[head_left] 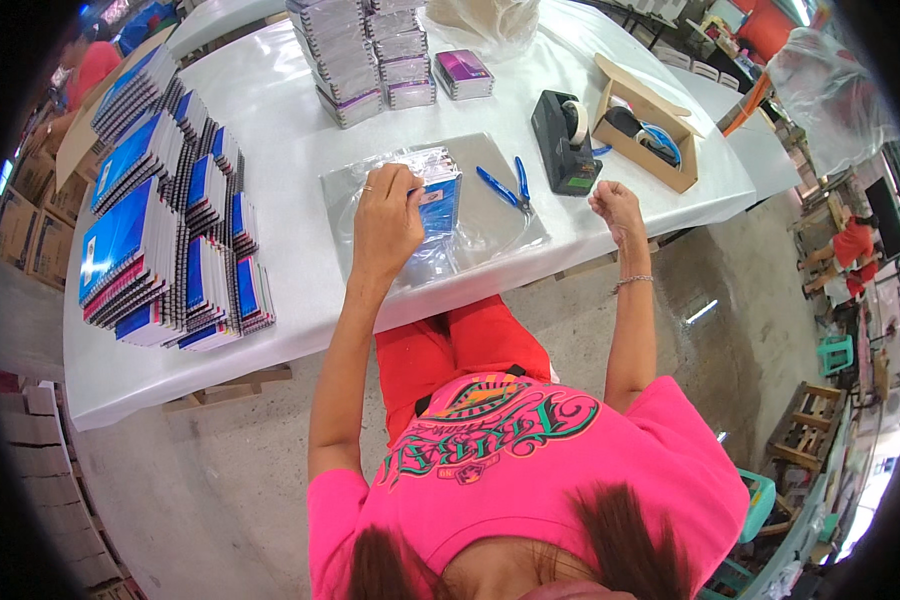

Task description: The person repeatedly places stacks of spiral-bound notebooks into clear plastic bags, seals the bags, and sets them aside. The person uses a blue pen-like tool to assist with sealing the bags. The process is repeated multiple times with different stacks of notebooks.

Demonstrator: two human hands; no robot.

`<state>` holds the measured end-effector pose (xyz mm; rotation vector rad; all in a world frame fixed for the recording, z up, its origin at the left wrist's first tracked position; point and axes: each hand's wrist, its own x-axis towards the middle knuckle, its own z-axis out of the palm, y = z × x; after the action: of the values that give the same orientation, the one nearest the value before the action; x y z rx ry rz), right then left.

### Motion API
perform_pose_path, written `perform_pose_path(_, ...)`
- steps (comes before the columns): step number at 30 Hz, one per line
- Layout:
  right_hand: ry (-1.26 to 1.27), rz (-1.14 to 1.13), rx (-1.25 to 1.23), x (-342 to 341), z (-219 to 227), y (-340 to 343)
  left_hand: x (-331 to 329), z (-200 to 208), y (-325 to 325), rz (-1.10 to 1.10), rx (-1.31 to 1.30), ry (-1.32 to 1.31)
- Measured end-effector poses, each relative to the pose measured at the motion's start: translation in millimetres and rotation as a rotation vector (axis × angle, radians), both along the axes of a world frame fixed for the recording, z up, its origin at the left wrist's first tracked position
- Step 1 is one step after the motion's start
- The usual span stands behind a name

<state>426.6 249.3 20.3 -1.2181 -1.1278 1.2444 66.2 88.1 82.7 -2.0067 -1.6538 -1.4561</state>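
Observation:
A small blue-covered spiral notebook (440,212) lies in a clear plastic bag (433,262) on a grey board (515,225). Over its left edge is my left hand (385,215), with bent fingers closed at the plastic. My right hand (618,208) is raised off the table just right of the black tape dispenser (562,150). Its thumb and fingers are pinched together; whatever is between them is too small to make out. Blue-handled cutters (510,190) rest on the board between my hands, handles apart.
Stacks of blue spiral notebooks (130,240) cover the table's left side. Taller notebook stacks (340,60) and a purple notebook pile (464,73) stand at the back. An open cardboard box (660,165) holding tape rolls sits beyond the dispenser. The table's near edge (310,345) passes below my forearms.

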Motion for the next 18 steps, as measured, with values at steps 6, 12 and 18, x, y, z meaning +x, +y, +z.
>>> perform_pose_path(6,-0.584,-0.182,-0.017,17.7,-24.1,-6.2,-1.8,0.3,3.1,-0.046,0.058,-0.068)
perform_pose_path(12,0.083,0.356,-0.012,-114.0,51.3,-71.0,-7.9,-13.2,-0.2,-0.035,0.108,-0.101)
perform_pose_path(18,0.182,0.444,0.027,-204.9,79.0,-116.2,-4.4,-12.9,0.0,-0.008,0.156,0.004)
